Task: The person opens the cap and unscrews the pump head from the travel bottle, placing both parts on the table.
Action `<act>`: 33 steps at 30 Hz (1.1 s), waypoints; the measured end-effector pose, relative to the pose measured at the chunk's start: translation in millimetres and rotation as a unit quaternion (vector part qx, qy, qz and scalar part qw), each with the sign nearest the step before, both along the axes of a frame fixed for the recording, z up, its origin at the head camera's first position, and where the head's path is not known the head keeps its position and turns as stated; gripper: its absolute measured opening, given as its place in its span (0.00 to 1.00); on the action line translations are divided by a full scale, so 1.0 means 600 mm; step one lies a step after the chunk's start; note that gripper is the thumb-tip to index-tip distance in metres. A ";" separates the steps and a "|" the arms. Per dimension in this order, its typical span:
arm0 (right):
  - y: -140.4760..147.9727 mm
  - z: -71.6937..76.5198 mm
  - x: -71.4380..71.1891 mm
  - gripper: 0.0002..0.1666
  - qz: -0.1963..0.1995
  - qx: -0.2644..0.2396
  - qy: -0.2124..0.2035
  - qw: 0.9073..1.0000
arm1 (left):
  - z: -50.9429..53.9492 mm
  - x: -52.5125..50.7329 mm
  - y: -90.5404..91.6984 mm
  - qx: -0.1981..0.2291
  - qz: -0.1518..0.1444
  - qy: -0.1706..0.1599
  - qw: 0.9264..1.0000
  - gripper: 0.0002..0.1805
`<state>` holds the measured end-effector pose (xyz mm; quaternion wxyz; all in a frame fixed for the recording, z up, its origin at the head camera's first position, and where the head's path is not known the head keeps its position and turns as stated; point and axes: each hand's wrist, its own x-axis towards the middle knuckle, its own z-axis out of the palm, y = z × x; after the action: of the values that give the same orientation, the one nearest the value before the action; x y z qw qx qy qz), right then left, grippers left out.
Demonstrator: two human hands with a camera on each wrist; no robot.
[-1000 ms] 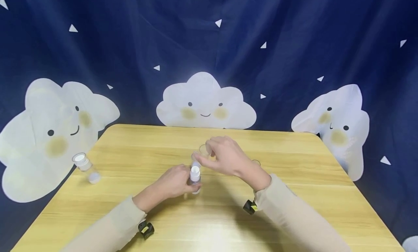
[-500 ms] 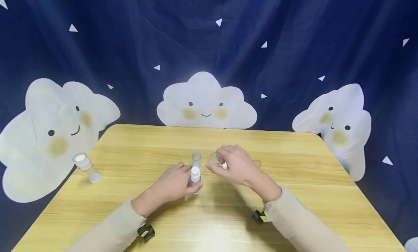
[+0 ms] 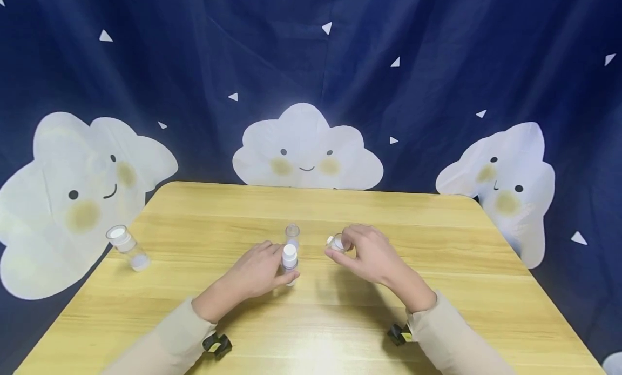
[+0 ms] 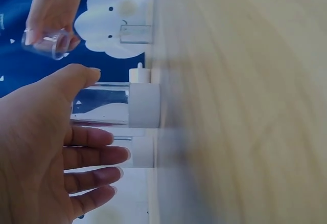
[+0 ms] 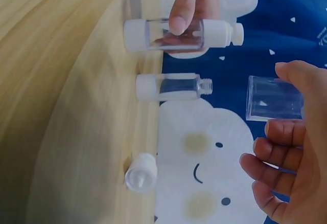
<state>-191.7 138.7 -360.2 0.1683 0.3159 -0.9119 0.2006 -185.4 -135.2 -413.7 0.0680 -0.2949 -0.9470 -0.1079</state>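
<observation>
My left hand [image 3: 257,269] grips a clear bottle [image 5: 176,34] with a white base and white pump top. The bottle stands upright on the table, thumb on its near side and fingers behind. Just beyond stands a second clear bottle [image 5: 179,87] with a bare threaded neck. To the right, my right hand [image 3: 371,253] holds a clear cap [image 5: 273,98] between thumb and fingers, raised above the table. A loose white pump piece [image 5: 141,173] is on the table, partly hidden by the cap in the head view.
A clear bottle with a white top [image 3: 127,248] stands at the table's left edge. Another clear cylinder [image 4: 136,35] stands on the table in the left wrist view. Behind the wooden table [image 3: 218,207] hangs a blue curtain [image 3: 311,51] with clouds.
My right hand has moved right and slightly nearer with the clear cap, uncovering the bare-necked bottle. My left hand stays on its bottle.
</observation>
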 end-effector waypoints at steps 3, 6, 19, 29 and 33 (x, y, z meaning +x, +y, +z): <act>0.010 -0.005 0.001 0.23 -0.010 0.001 -0.001 1.000 | 0.002 0.001 -0.001 -0.006 0.003 0.003 1.000 0.33; 0.020 -0.009 0.003 0.23 -0.018 0.003 -0.003 1.000 | 0.002 0.002 -0.002 -0.015 0.005 0.008 1.000 0.35; 0.068 -0.033 0.012 0.21 -0.041 0.005 -0.011 0.999 | 0.000 0.001 -0.006 -0.029 -0.008 0.024 0.999 0.34; 0.107 -0.054 0.015 0.22 -0.075 0.040 -0.022 0.996 | -0.003 -0.002 -0.006 -0.024 -0.017 0.044 0.999 0.33; 0.118 -0.061 0.018 0.22 -0.083 0.048 -0.037 0.995 | -0.004 -0.003 -0.006 -0.022 -0.019 0.048 0.998 0.33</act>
<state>-180.9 209.7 -396.7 0.1356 0.2389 -0.9493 0.1529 -186.9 -138.9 -416.1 0.1054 -0.3187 -0.9390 -0.0743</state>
